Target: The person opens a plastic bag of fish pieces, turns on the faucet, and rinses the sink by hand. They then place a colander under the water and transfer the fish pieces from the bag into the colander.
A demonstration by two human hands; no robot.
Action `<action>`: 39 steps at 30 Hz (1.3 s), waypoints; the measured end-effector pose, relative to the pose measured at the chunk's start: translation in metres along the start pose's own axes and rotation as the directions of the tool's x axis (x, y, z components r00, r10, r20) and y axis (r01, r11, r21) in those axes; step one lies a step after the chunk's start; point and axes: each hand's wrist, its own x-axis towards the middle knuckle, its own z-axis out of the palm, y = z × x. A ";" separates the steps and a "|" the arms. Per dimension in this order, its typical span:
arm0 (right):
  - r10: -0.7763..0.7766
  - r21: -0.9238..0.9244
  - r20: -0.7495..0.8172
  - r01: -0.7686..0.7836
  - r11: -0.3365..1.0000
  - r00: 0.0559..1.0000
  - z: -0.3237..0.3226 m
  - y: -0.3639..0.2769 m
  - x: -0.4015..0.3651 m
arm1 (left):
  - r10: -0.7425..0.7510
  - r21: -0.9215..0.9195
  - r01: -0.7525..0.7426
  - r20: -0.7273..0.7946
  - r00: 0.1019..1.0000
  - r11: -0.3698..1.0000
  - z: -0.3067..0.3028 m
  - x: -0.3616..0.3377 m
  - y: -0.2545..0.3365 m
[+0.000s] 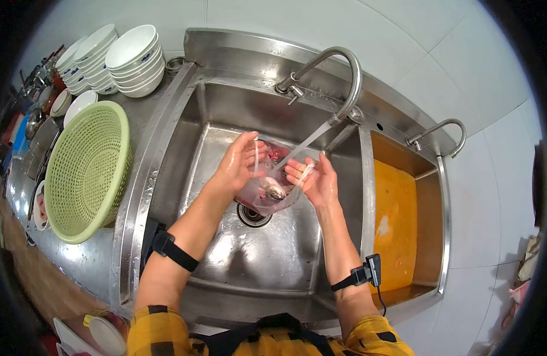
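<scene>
A clear plastic bag [264, 205] hangs open over the steel sink, with a pale fish [274, 188] and some red flesh [276, 154] inside. My left hand [241, 161] holds the bag's left side, a strip of plastic lying across the fingers. On the opposite side, my right hand [316, 180] has the other edge of the bag over its curled fingers. Water from the curved faucet [351, 77] runs down into the bag between my hands. Part of the bag's contents is hidden by the plastic and my fingers.
The sink's drain [253, 217] lies just below the bag. On the left counter stand a green plastic basket [86, 172] and stacked white bowls [134, 62]. To the right, a second basin [430, 225] holds orange-brown liquid under a smaller faucet [451, 124].
</scene>
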 end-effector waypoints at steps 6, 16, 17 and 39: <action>-0.020 0.103 -0.059 0.026 0.994 0.998 0.007 -0.005 -0.006 | 0.054 -0.089 -0.055 -0.021 0.998 0.995 0.009 0.009 -0.008; -0.025 0.116 -0.120 0.039 0.993 0.992 -0.021 -0.011 0.007 | 0.050 -0.106 -0.048 0.019 0.999 0.993 0.018 0.015 -0.007; -0.022 0.106 -0.109 0.034 0.994 0.994 -0.023 -0.013 0.008 | 0.042 -0.111 -0.041 0.010 0.999 0.993 0.018 0.013 -0.007; -0.047 0.097 -0.244 0.073 0.993 0.969 -0.049 -0.032 0.020 | -0.039 -0.052 0.044 0.091 0.995 0.998 0.015 0.010 -0.004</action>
